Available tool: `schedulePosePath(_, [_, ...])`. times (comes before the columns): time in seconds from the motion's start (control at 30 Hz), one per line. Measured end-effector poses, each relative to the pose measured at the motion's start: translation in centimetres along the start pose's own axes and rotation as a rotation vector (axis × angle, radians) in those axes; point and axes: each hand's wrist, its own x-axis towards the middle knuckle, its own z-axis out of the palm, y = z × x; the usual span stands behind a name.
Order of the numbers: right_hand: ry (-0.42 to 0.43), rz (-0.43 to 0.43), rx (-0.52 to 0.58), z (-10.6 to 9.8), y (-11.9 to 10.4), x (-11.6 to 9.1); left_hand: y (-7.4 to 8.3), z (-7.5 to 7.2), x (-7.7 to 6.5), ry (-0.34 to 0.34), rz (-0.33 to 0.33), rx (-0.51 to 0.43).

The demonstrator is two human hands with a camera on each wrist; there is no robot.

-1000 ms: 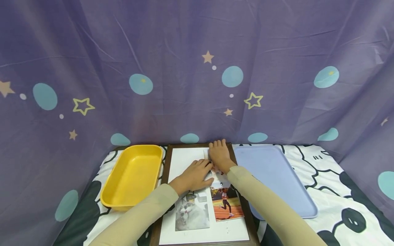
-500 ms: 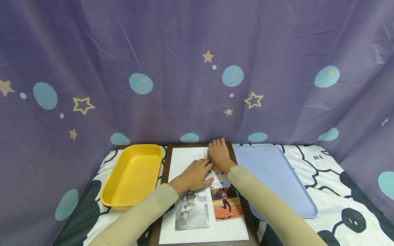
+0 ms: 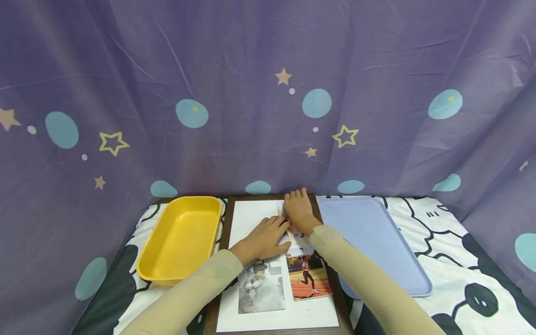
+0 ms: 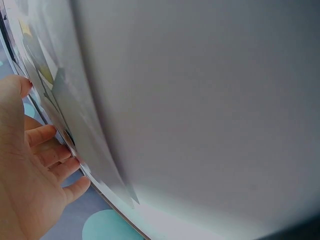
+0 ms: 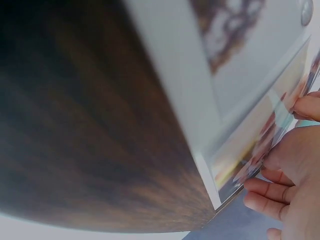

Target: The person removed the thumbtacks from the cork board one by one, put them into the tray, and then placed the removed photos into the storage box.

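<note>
A white board [image 3: 247,211] in a brown wooden frame [image 3: 226,228] stretches away from me, with several photos on its surface. My left hand [image 3: 267,237] lies across its middle, fingers extended, fingertips close to my right wrist. In the left wrist view, the fingers [image 4: 55,154] reach to the board's surface. My right hand [image 3: 299,211] is at the upper right corner, largely covering a photo [image 5: 270,127] there. Its thumb rests on that photo. Nearer me are a photo of a fluffy white cat [image 3: 260,293] and one of a runner [image 3: 307,277] on an orange track.
Left of the board stands a deep yellow tray [image 3: 180,237]. A flat pale blue tray [image 3: 372,242] lies to its right. Everything sits on a black and white patterned cloth [image 3: 452,274], with a purple curtain [image 3: 251,116] hanging right behind. A round silvery piece [image 5: 306,12] shows on the board.
</note>
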Motion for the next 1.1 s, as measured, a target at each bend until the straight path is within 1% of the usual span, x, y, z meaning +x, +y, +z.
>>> schedulePosePath(0.2, [-0.001, -0.002, 0.018, 0.13, 0.02, -0.03, 0.03, -0.1, 0.0, -0.01, -0.008, -0.008])
schedulePosePath(0.37, [-0.01, 0.023, 0.019, 0.35, -0.1, -0.02, 0.02, -0.13, 0.05, -0.018, -0.017, -0.009])
schedulePosePath(0.53, [0.0, 0.046, 0.033, 0.59, -0.08, 0.02, 0.03, -0.15, 0.07, -0.024, -0.019, -0.011])
schedulePosePath(0.93, [0.001, 0.057, 0.058, 0.52, -0.16, -0.18, 0.21, -0.32, -0.03, -0.024, -0.027, -0.026])
schedulePosePath(1.1, [0.004, 0.064, 0.071, 0.62, -0.15, -0.14, 0.15, -0.24, -0.03, -0.021, -0.021, -0.017])
